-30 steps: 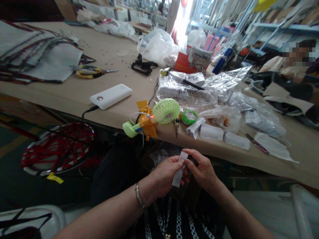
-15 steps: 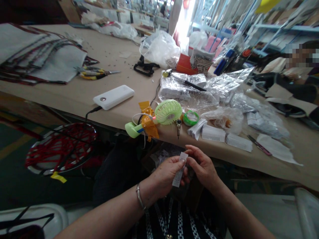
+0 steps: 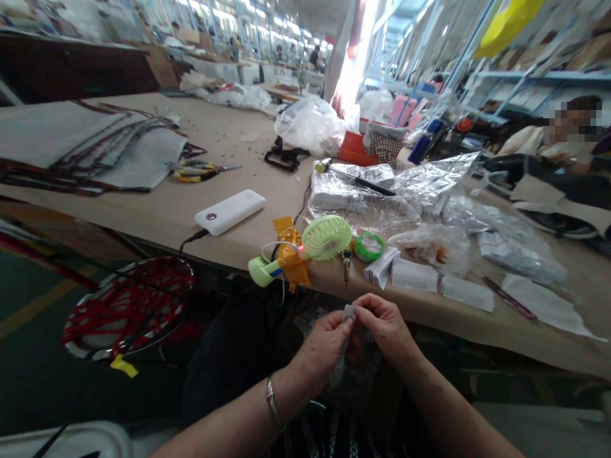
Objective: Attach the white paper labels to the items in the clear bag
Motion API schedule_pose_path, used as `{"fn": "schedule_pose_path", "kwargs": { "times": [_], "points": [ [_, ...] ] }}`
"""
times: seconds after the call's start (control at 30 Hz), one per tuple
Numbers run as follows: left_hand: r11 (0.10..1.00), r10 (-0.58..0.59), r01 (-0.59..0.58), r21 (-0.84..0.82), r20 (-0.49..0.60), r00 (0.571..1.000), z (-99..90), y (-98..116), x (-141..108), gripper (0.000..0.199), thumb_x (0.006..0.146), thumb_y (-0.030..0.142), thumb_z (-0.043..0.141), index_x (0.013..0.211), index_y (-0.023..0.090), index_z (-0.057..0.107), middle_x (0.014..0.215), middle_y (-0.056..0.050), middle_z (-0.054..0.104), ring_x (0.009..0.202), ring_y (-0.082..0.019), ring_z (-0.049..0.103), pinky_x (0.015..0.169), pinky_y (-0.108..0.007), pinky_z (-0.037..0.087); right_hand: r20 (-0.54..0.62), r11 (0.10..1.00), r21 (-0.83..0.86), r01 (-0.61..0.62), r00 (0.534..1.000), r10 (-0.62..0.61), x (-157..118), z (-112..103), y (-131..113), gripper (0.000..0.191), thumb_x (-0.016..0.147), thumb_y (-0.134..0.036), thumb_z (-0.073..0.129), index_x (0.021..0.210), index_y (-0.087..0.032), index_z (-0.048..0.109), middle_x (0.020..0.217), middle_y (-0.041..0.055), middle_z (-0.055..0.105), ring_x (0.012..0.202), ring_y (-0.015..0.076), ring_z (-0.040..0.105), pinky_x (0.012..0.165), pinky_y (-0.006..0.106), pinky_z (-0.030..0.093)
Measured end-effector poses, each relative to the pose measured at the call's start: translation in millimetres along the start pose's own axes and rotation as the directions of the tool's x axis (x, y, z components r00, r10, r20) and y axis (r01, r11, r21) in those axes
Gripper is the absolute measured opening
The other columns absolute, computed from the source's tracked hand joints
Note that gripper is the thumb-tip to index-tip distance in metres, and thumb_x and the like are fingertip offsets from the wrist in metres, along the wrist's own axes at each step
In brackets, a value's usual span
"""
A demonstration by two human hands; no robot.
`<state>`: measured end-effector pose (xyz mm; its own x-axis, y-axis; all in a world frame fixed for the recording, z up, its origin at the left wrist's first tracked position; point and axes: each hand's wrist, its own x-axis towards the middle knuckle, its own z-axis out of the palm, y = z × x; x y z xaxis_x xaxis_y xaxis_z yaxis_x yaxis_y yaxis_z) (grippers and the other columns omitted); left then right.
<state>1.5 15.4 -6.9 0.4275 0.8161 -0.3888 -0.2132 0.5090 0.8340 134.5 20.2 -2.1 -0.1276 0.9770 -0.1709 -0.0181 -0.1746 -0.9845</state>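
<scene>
Close to my lap, just below the table's front edge, my left hand point(image 3: 319, 348) pinches a small white printed label point(image 3: 349, 312) between thumb and fingers. My right hand point(image 3: 387, 329) meets it from the right, thumb and forefinger closed on the label's upper end. Most of the label's print is hidden by my fingers. Beyond my hands, on the table edge, lie stacks of similar labels point(image 3: 414, 276). A tool with a pointed metal tip point(image 3: 347, 268) sticks out over the edge beside a green roll point(image 3: 368, 246).
A light green fan point(image 3: 327, 238) is fixed to the edge with orange tape point(image 3: 293, 267). Left of it lies a white power bank point(image 3: 230, 212) with a cable. Pliers point(image 3: 195, 170), a hammer point(image 3: 356, 178), plastic bags point(image 3: 310, 126) and scissors point(image 3: 510, 298) lie about. Another person sits at right.
My right hand has come in and closed on the label's top end. The label now looks tilted or folded, with less print showing. My view has tipped up slightly.
</scene>
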Motion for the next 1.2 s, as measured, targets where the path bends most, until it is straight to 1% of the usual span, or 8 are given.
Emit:
{"fn": "schedule_pose_path", "kwargs": {
  "times": [0.07, 0.17, 0.23, 0.3, 0.47, 0.57, 0.7, 1.2],
  "points": [
    [0.992, 0.096, -0.092, 0.090, -0.041, 0.995, -3.7, 4.2, 3.6, 0.020, 0.077, 0.032, 0.054, 0.068, 0.014, 0.056, 0.058, 0.001, 0.054, 0.054, -0.010, 0.046, 0.053, -0.022, 0.036, -0.027, 0.997, -0.051, 0.056, 0.998, -0.057, 5.5, 0.6, -0.7, 0.018, 0.077, -0.035, 0.058, 0.074, -0.018, 0.056, 0.050, -0.0043, 0.054, 0.043, 0.0109, 0.050, 0.044, 0.022, 0.042],
    [0.945, 0.236, -0.205, 0.255, -0.098, 0.967, -10.3, 10.5, 9.1, 0.014, 0.076, 0.025, 0.054, 0.070, 0.014, 0.061, 0.065, 0.000, 0.057, 0.063, -0.011, 0.048, 0.060, -0.022, 0.037, -0.101, 0.962, -0.229, 0.149, 0.979, -0.175, 13.3, -0.3, -1.8, 0.016, 0.075, -0.032, 0.059, 0.072, -0.017, 0.058, 0.061, -0.0023, 0.056, 0.054, 0.0106, 0.050, 0.052, 0.021, 0.042],
    [0.895, 0.310, -0.248, 0.371, -0.115, 0.944, -14.3, 13.7, 12.3, 0.015, 0.077, 0.024, 0.053, 0.074, 0.015, 0.063, 0.069, -0.001, 0.060, 0.067, -0.012, 0.050, 0.063, -0.022, 0.038, -0.122, 0.922, -0.345, 0.175, 0.966, -0.228, 17.2, -0.9, -2.4, 0.015, 0.076, -0.031, 0.057, 0.072, -0.017, 0.058, 0.063, -0.0019, 0.055, 0.057, 0.0106, 0.049, 0.054, 0.021, 0.040],
    [0.842, 0.377, -0.286, 0.458, -0.119, 0.919, -17.0, 15.8, 15.5, 0.017, 0.079, 0.025, 0.051, 0.076, 0.015, 0.064, 0.070, -0.001, 0.061, 0.068, -0.013, 0.052, 0.064, -0.022, 0.039, -0.130, 0.885, -0.425, 0.189, 0.955, -0.266, 20.0, -0.8, -2.9, 0.015, 0.077, -0.030, 0.055, 0.072, -0.016, 0.059, 0.063, -0.0017, 0.054, 0.059, 0.0109, 0.048, 0.056, 0.020, 0.040],
    [0.750, 0.484, -0.348, 0.563, -0.108, 0.868, -19.3, 18.6, 22.6, 0.019, 0.081, 0.027, 0.049, 0.077, 0.016, 0.064, 0.070, -0.001, 0.062, 0.066, -0.013, 0.054, 0.063, -0.022, 0.040, -0.136, 0.839, -0.498, 0.222, 0.935, -0.328, 23.3, 1.3, -4.2, 0.014, 0.078, -0.028, 0.053, 0.072, -0.016, 0.059, 0.064, -0.0013, 0.056, 0.060, 0.0115, 0.050, 0.056, 0.020, 0.040],
    [0.724, 0.510, -0.369, 0.582, -0.092, 0.855, -19.8, 19.4, 24.6, 0.020, 0.082, 0.027, 0.047, 0.077, 0.015, 0.063, 0.068, 0.000, 0.061, 0.064, -0.011, 0.053, 0.061, -0.021, 0.040, -0.137, 0.829, -0.509, 0.233, 0.928, -0.346, 24.3, 2.1, -4.7, 0.014, 0.079, -0.027, 0.052, 0.073, -0.016, 0.059, 0.065, -0.0015, 0.056, 0.060, 0.0114, 0.051, 0.056, 0.019, 0.041],
    [0.711, 0.522, -0.378, 0.593, -0.086, 0.848, -20.6, 19.5, 25.7, 0.021, 0.082, 0.027, 0.047, 0.076, 0.015, 0.063, 0.067, 0.000, 0.061, 0.063, -0.010, 0.053, 0.060, -0.020, 0.040, -0.137, 0.815, -0.524, 0.250, 0.919, -0.370, 25.6, 2.0, -4.4, 0.013, 0.079, -0.026, 0.052, 0.074, -0.017, 0.059, 0.065, -0.0016, 0.056, 0.061, 0.0114, 0.051, 0.057, 0.019, 0.041],
    [0.716, 0.534, -0.391, 0.578, -0.093, 0.840, -22.0, 20.8, 34.1, 0.020, 0.081, 0.025, 0.048, 0.073, 0.016, 0.064, 0.065, 0.001, 0.061, 0.061, -0.010, 0.052, 0.059, -0.018, 0.039, -0.144, 0.813, -0.524, 0.254, 0.914, -0.379, 28.8, -0.4, -3.8, 0.012, 0.080, -0.025, 0.052, 0.074, -0.017, 0.059, 0.065, -0.0018, 0.056, 0.060, 0.0112, 0.051, 0.058, 0.020, 0.041]
  ]
}}
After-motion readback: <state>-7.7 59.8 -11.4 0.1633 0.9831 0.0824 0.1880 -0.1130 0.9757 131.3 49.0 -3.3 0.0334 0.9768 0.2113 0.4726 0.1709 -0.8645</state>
